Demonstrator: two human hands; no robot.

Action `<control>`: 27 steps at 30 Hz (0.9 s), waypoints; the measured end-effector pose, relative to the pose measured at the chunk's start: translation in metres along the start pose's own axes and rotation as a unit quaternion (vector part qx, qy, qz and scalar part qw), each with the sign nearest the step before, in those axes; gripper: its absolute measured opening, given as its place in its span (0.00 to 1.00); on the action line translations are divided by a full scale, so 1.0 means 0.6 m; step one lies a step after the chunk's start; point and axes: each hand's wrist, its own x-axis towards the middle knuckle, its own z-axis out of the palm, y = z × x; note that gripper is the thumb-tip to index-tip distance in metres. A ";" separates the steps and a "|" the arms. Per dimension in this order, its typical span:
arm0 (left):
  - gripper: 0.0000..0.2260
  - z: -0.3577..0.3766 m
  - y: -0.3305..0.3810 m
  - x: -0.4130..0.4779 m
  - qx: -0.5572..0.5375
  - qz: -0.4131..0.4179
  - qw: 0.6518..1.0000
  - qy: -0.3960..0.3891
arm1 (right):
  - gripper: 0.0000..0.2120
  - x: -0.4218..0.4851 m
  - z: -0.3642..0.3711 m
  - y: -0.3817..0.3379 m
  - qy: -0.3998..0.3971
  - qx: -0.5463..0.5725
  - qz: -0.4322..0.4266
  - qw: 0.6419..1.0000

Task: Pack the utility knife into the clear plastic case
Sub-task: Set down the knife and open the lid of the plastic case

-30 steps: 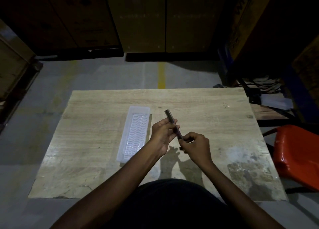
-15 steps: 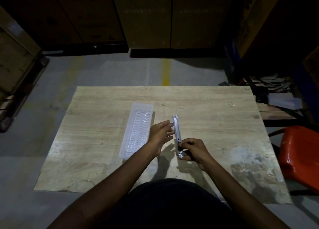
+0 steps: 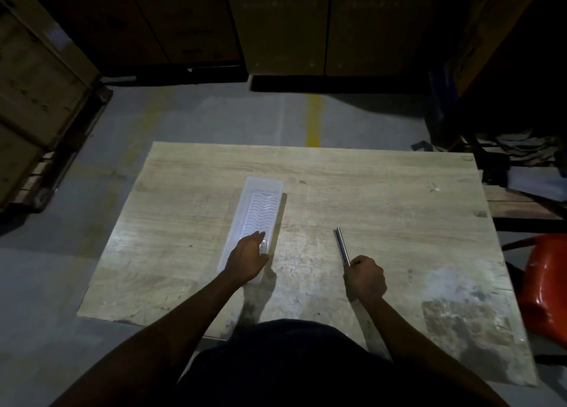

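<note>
A long clear plastic case point(image 3: 256, 210) with a wavy ribbed pattern lies on the wooden table point(image 3: 383, 191), left of centre, its length running away from me. My left hand point(image 3: 248, 257) rests flat on the case's near end with the fingers apart. To the right, my right hand point(image 3: 365, 276) is closed around the near end of the slim grey utility knife point(image 3: 341, 244), whose far end points away from me just above the tabletop. A wide strip of bare table separates the knife from the case.
An orange plastic chair point(image 3: 549, 287) stands at the table's right edge. Wooden crates point(image 3: 33, 99) sit on the floor at the left, large cartons point(image 3: 285, 23) stand behind, and dark clutter point(image 3: 521, 161) lies at the far right. Grey floor surrounds the table.
My left hand let go of the knife and moved left onto the case's near end. My right hand carried the knife to the right, away from the case.
</note>
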 end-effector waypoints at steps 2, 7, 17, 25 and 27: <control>0.28 0.004 -0.008 0.000 0.033 0.003 0.999 -0.013 | 0.02 0.003 0.006 0.002 0.009 0.004 -0.002 1.000; 0.27 0.007 -0.005 0.003 0.067 0.021 0.997 -0.014 | 0.08 0.012 0.016 0.000 0.020 0.009 -0.009 1.000; 0.24 0.018 -0.006 0.005 0.075 0.022 0.997 0.013 | 0.02 0.024 0.015 -0.002 0.016 -0.015 -0.017 1.000; 0.24 0.027 -0.014 -0.005 0.076 0.032 0.996 0.037 | 0.04 0.017 0.006 -0.013 0.018 -0.047 -0.021 0.999; 0.25 0.029 -0.016 -0.007 0.075 0.035 0.996 0.038 | 0.05 0.017 0.006 -0.011 0.016 -0.064 -0.032 0.997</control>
